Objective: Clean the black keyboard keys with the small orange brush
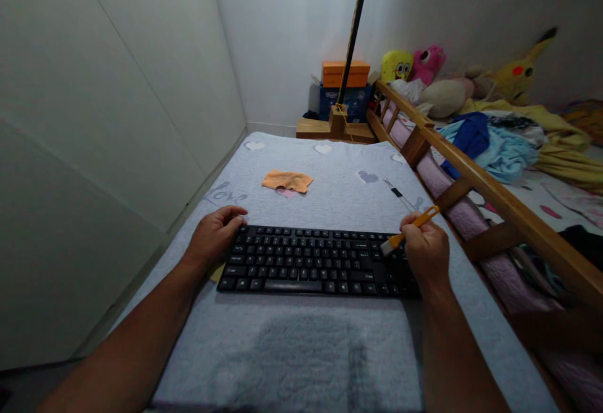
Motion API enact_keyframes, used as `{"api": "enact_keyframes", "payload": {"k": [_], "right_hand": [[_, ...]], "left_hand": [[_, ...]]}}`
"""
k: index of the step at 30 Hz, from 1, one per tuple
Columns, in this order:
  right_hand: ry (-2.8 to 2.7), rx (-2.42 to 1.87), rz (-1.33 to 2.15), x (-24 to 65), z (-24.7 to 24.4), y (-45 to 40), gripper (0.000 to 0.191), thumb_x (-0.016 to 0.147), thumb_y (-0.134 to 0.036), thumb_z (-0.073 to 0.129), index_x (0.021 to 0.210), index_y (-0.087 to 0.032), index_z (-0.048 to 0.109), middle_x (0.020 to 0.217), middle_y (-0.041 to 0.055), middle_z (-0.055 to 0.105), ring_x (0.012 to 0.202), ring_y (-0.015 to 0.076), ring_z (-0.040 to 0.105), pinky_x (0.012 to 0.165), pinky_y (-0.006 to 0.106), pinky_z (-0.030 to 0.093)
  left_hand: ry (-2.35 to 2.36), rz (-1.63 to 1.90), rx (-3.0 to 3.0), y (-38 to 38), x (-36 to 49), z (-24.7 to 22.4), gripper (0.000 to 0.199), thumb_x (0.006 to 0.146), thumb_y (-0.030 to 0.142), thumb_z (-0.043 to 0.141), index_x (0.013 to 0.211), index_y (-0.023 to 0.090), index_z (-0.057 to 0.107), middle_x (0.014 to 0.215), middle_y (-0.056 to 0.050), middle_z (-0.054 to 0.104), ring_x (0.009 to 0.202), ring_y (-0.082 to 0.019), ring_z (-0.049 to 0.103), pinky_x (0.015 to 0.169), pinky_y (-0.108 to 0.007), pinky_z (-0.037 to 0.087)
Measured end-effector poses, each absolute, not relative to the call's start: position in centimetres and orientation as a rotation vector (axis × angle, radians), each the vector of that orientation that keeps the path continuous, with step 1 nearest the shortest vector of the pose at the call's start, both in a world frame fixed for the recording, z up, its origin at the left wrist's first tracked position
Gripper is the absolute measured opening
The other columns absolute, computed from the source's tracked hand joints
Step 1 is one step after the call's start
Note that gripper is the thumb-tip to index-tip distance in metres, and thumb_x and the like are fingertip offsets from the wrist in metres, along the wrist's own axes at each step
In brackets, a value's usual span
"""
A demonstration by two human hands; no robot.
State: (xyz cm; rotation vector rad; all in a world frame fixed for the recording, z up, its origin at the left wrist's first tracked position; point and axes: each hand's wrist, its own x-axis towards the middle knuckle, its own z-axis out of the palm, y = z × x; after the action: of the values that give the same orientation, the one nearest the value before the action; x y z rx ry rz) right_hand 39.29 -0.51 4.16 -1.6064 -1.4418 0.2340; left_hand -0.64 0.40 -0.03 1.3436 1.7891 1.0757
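A black keyboard (301, 262) lies flat on the light grey quilted cover (292, 350). At its upper left corner rests my left hand (217, 232), fingers curled against the keyboard's edge. My right hand (426, 246) is closed round a small brush (417, 228) with an orange handle, over the keyboard's right end. The brush's pale bristles point down left, close to the keys; whether they touch is hard to tell. Beyond the keyboard lies a crumpled orange cloth (288, 181). A thin wire tool with a black middle (396, 192) lies behind my right hand.
A wooden bed rail (499, 196) runs along the right side, with clothes (499, 143) and plush toys beyond it. At the back, a dark pole (354, 36) rises from a wooden base beside an orange box (345, 74). A pale wall panel (94, 149) stands left.
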Motion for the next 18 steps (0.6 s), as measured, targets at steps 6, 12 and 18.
{"api": "enact_keyframes", "payload": {"k": [6,12,18], "right_hand": [[-1.482,-1.621,0.330,39.11,4.38,-0.45,0.018,0.072,-0.031,0.047,0.058,-0.023,0.054,0.050,-0.0027,0.048,0.051,0.0162,0.048,0.054,0.029,0.035],[-1.497,-1.633,0.367,39.16,4.36,-0.46,0.018,0.073,-0.033,0.048,0.059,-0.023,0.055,0.050,-0.0029,0.048,0.050,0.0161,0.047,0.053,0.029,0.035],[-1.560,-1.669,0.366,39.23,3.85,-0.17,0.021,0.075,-0.036,0.048,0.061,-0.023,0.057,0.052,-0.0019,0.051,0.052,0.0174,0.050,0.054,0.029,0.036]], "left_hand": [[1.797,1.083,1.366,0.42,-0.72,-0.08,0.040,0.074,0.047,0.065,0.100,0.018,0.075,0.083,-0.005,0.076,0.074,-0.023,0.068,0.068,-0.033,0.051],[1.799,1.077,1.372,0.51,-0.86,-0.26,0.041,0.074,0.048,0.065,0.099,0.018,0.075,0.083,-0.006,0.076,0.074,-0.024,0.069,0.069,-0.034,0.051],[1.815,1.070,1.390,0.48,-0.87,-0.20,0.039,0.074,0.047,0.064,0.099,0.018,0.075,0.084,-0.006,0.076,0.077,-0.025,0.069,0.071,-0.034,0.051]]}}
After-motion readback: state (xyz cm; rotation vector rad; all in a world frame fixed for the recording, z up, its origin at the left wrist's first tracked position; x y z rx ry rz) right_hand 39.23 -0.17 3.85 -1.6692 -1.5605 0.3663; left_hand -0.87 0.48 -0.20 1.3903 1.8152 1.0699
